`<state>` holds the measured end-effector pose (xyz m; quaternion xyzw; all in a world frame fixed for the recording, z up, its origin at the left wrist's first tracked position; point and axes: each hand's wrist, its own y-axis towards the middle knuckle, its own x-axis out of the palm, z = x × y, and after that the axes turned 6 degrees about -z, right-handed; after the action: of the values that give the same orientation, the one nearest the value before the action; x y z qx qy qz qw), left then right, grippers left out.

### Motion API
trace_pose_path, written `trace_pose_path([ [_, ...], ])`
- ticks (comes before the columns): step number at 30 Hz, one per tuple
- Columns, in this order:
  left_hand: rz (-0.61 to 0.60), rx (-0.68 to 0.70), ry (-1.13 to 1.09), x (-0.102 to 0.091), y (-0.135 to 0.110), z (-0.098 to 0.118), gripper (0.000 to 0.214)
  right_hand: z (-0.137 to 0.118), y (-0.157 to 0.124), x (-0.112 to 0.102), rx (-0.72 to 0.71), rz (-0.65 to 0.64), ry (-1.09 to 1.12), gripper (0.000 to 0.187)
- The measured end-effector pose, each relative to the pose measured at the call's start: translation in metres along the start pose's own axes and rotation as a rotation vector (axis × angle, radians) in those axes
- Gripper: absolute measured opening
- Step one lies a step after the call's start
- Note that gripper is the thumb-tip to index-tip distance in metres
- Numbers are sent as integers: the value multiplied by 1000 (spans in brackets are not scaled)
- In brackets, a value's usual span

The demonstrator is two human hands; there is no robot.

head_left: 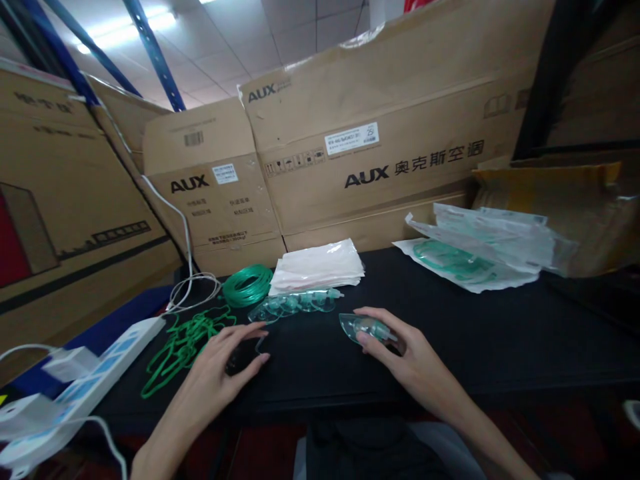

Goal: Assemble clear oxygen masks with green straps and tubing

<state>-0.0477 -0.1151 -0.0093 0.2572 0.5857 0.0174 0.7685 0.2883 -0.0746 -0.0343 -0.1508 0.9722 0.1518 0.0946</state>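
Observation:
My right hand (400, 347) grips a clear, green-tinted face mask (367, 327) between thumb and fingers, just above the black tabletop. On the left, my left hand (225, 363) is curled with its thumb below the fingers. A thin, clear curved edge (260, 344) shows between those fingertips; the rest of that piece is hidden by the hand. Several similar clear masks (300, 303) lie nested in a row behind my hands. Left of them sit a coil of green tubing (247, 285) and a tangle of green elastic cord (187, 343).
White plastic bags (320, 263) are stacked at the back. Packaged green tubing sets (465, 257) lie at the right rear beside an opened carton (560, 193). A power strip (100, 373) with plugs runs along the left edge. Large cardboard boxes (310, 193) wall off the back.

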Motion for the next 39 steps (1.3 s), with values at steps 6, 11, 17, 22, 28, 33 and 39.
trace_pose_path([
  [6,-25,-111,79,-2,-25,-40,45,2,-1,2,-25,30,52,44],
  [11,22,-90,69,3,-35,-43,52,9,1,2,-33,37,88,45],
  [17,85,-51,26,8,-5,-11,46,-2,25,-11,-72,24,18,49],
  [22,72,31,-59,14,61,18,39,-15,72,-25,-212,-125,-329,36],
  [28,-74,182,-179,37,121,24,30,3,118,-26,-258,-250,-464,34],
  [33,-98,156,-281,48,121,15,29,19,118,-17,-259,-291,-480,36],
  [39,-98,165,-272,51,119,10,32,17,110,-8,-421,-329,-441,38],
])
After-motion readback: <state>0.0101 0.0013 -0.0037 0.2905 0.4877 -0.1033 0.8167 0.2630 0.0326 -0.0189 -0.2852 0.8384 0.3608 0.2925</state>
